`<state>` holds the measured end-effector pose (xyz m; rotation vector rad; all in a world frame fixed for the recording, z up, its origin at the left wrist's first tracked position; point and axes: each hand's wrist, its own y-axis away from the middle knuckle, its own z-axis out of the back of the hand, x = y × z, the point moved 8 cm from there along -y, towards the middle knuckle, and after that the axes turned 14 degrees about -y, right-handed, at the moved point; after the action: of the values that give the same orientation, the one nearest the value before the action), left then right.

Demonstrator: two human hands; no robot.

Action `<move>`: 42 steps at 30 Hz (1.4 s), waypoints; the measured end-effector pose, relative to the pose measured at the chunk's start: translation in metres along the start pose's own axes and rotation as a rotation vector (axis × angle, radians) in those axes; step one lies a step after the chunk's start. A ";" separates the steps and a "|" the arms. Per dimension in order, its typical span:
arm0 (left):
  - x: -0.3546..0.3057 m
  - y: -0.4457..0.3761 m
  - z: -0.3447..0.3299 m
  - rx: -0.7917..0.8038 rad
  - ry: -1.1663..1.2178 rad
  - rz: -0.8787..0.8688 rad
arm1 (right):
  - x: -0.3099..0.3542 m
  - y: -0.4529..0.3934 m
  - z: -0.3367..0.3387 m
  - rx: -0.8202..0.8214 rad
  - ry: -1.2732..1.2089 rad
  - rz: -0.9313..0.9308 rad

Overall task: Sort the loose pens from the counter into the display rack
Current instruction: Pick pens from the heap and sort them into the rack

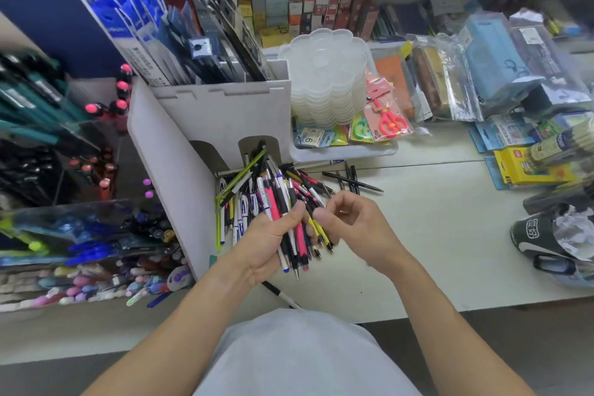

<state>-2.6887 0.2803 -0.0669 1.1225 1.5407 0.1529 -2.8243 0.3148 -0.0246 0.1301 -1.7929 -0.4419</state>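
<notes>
Left hand is gripping a fat bundle of mixed pens — pink, black, white, yellow — fingers curled round it, tips pointing down toward the counter. Right hand is pinching at the bundle's right edge, thumb and forefinger closing on what looks like a yellow pen; which barrel exactly, cannot tell.

More loose pens are lying in a pile against the white divider, a few black ones apart to the right. Rack is sitting at far left, compartments already filling by colour.

Risks, judging from here: the bundle is thick and loosely fanned, so pulling one pen could be dragging neighbours out — they would be dropping onto the counter or off its near edge. Similar barrels could also be landing in the wrong compartment.
</notes>
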 end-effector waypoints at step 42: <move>0.006 0.036 -0.005 -0.110 0.026 -0.098 | 0.038 -0.017 -0.027 0.183 0.361 -0.039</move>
<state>-2.6721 0.3064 -0.0461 0.9605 1.5874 0.1843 -2.8113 0.2810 0.0093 0.3514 -1.4731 -0.2606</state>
